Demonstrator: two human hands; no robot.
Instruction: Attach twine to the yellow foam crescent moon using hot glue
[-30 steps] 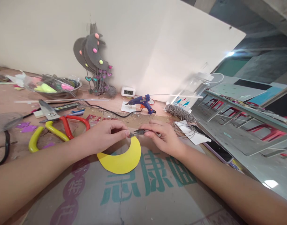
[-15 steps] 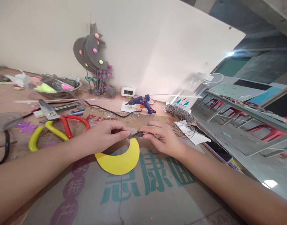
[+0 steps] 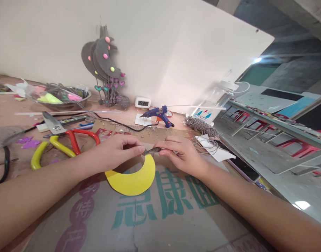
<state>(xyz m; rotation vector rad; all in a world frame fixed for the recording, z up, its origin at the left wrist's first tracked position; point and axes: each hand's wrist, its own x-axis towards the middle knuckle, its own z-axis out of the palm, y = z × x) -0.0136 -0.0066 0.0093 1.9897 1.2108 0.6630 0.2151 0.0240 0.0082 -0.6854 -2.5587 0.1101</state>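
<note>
A yellow crescent-moon cutout (image 3: 134, 182) lies over the printed cardboard (image 3: 171, 227), its right tip pointing up between my hands. A short dark grey strip (image 3: 152, 151) spans the gap at that tip; whether it is felt or yarn I cannot tell. My left hand (image 3: 121, 150) pinches the strip's left end with thumb and forefinger, just above the crescent, whose left tip is hidden behind the hand. From the other side, my right hand (image 3: 178, 152) grips the strip's right end between thumb and fingers.
Red-and-yellow-handled scissors (image 3: 73, 140) lie at left, near a metal bowl (image 3: 84, 101) of supplies. Behind are a blue glue gun (image 3: 157, 113), a clock (image 3: 143, 102) and hanging grey moon ornaments (image 3: 105, 59). Grey cord (image 3: 201, 126), paper and a phone (image 3: 244, 166) lie at right.
Both hands keep their hold on the grey strip, nearly still. The crescent and the whole view have shifted very slightly left.
</note>
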